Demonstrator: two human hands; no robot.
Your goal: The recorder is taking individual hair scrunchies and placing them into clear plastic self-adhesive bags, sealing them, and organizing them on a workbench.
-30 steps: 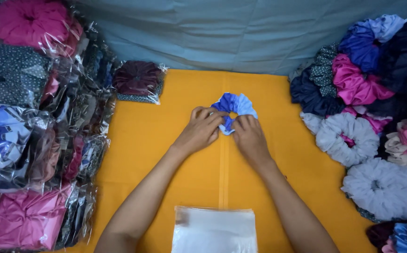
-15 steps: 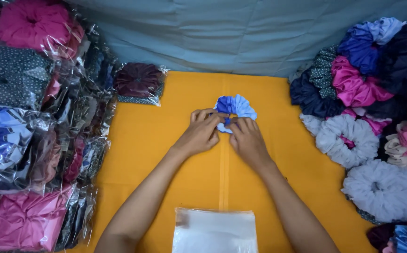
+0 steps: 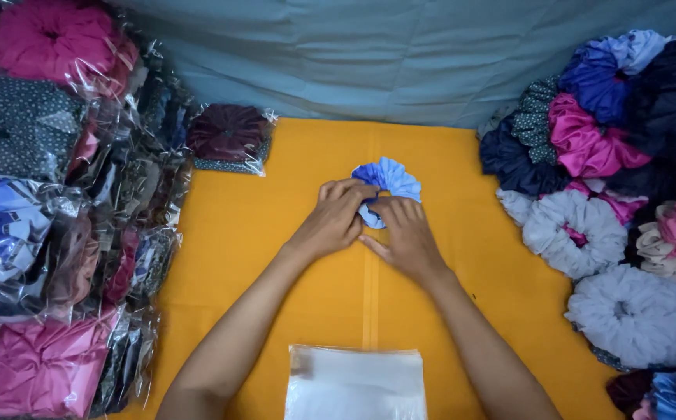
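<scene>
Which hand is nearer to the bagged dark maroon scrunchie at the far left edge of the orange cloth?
Left. The left hand rests on the blue fabric scrunchie, right of and below the bagged dark maroon scrunchie. The right hand lies farther right, beyond the left hand.

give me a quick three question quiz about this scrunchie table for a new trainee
1. True or false: both hands rest on the blue scrunchie.
2. Which side of the orange cloth holds the scrunchies already wrapped in clear bags?
A. The person's left
B. The person's right
3. Fill in: the stack of clear plastic bags lies between the person's ____.

Key
1. True: the left hand and right hand both press on it.
2. A: the bagged scrunchies are on the left, the loose scrunchies on the right.
3. Forearms.
</scene>
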